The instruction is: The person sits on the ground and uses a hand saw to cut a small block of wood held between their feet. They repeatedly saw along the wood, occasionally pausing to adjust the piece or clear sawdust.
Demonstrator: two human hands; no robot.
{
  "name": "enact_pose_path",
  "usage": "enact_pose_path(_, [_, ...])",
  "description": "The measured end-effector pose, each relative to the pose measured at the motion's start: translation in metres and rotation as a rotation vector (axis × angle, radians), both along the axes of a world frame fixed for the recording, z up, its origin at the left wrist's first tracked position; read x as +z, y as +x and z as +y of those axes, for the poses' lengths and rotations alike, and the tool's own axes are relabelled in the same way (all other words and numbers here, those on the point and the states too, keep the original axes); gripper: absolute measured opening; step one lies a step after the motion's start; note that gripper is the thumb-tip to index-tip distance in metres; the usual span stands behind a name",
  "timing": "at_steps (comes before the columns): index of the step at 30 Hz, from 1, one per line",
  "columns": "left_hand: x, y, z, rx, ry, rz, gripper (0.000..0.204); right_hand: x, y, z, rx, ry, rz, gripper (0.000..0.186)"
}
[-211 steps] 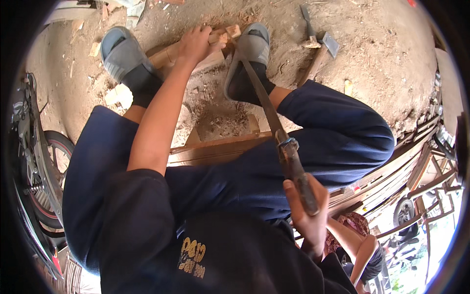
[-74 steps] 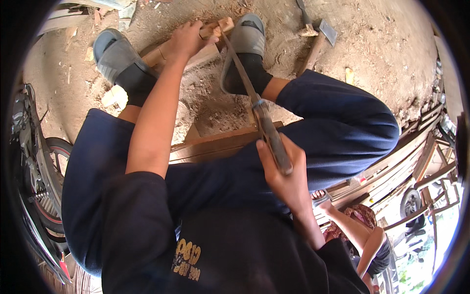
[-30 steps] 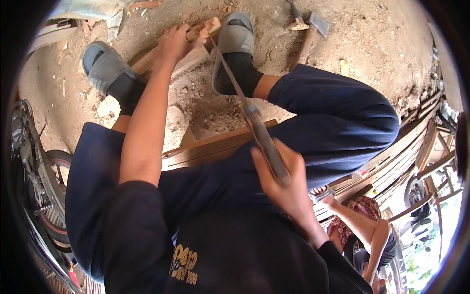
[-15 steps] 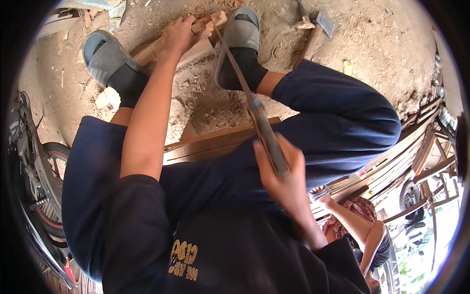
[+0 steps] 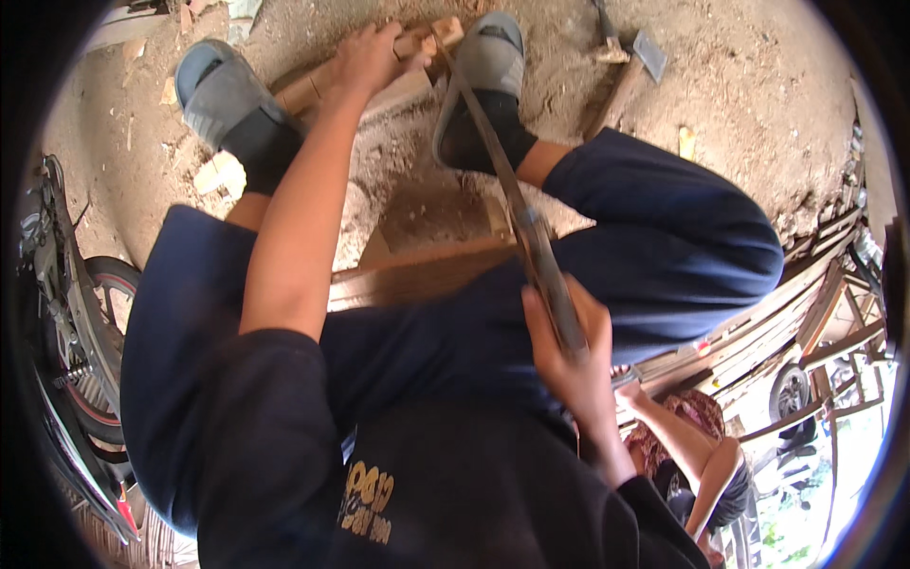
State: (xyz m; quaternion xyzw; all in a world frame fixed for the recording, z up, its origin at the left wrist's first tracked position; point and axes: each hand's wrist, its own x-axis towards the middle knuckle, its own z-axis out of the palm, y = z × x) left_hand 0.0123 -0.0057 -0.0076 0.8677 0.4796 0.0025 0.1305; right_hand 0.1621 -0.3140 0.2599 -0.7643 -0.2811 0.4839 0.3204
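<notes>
My left hand (image 5: 370, 59) grips a light wooden piece (image 5: 422, 40) lying over another wooden block (image 5: 398, 93) on the dirt, between my two sandalled feet. My right hand (image 5: 573, 356) is closed round the dark handle of a long, narrow saw (image 5: 488, 137), low and right of centre over my lap. The blade runs forward from it to the wood, just right of my left fingers; where exactly its tip rests is too small to tell.
A flat-headed metal tool with a wooden handle (image 5: 645, 55) lies at upper right. A bicycle or motorbike (image 5: 71, 351) stands at left. Stacked planks (image 5: 735, 341) are at right, near another person (image 5: 706, 465) sitting low. I sit above a wooden board (image 5: 417, 266).
My right hand and the saw have moved slightly back and forth along the blade's line, now a little right and lower than half a second ago. My left hand stays on the wood.
</notes>
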Motion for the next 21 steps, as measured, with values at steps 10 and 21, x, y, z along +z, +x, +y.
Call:
enact_pose_path(10, [0.005,0.006,-0.009,0.005,0.004,0.024,0.071,0.020,-0.011,-0.003,0.003,-0.031,-0.004,0.019])
enact_pose_path(21, [0.007,0.008,-0.002,-0.012,-0.028,0.086,0.069,0.028,0.000,-0.006,-0.003,-0.069,-0.006,0.023])
